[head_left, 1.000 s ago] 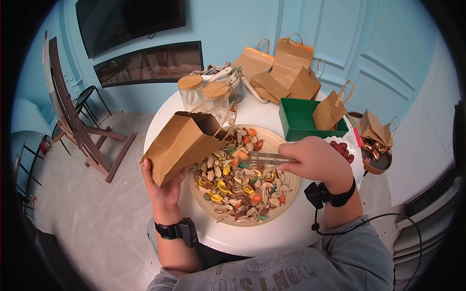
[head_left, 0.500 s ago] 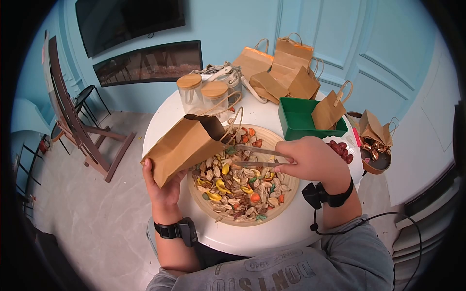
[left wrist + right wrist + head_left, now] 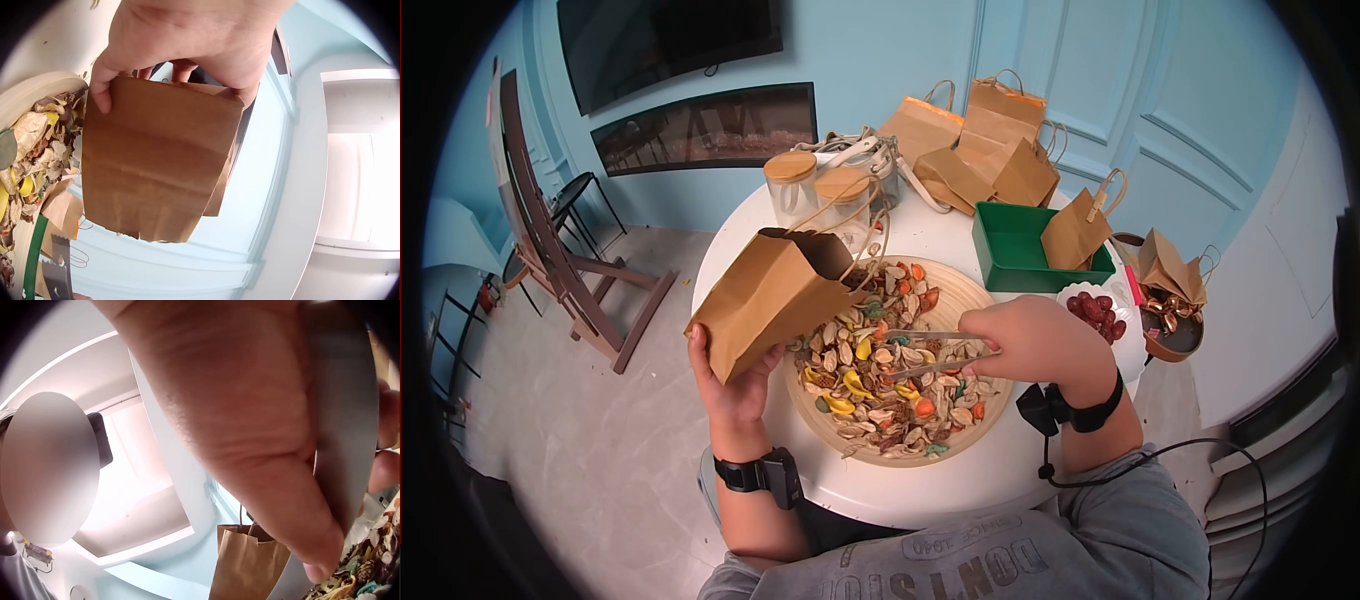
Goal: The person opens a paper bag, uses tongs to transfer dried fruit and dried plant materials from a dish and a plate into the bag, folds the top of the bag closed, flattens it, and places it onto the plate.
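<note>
My left hand [image 3: 735, 385] grips the bottom of a brown paper bag [image 3: 772, 292], tilted with its open mouth over the left rim of a round wooden bowl [image 3: 990, 300] heaped with dried, coloured potpourri [image 3: 890, 370]. The left wrist view shows the same bag [image 3: 156, 162] held between thumb and fingers. My right hand [image 3: 1030, 340] holds metal tongs [image 3: 925, 350], arms spread, tips down among the dried pieces at mid-bowl. In the right wrist view the palm [image 3: 237, 425] and a tong arm [image 3: 350, 412] fill the frame.
The bowl sits on a round white table [image 3: 960, 480]. Behind it stand two lidded glass jars [image 3: 792, 185], a green tray [image 3: 1015, 250] with a paper bag in it, and several more paper bags [image 3: 990, 140]. A dish of red pieces [image 3: 1100, 310] lies right.
The tongs have dropped from beside the bag's mouth down into the potpourri and spread wider. My right hand moved slightly toward me. The bag stays about where it was.
</note>
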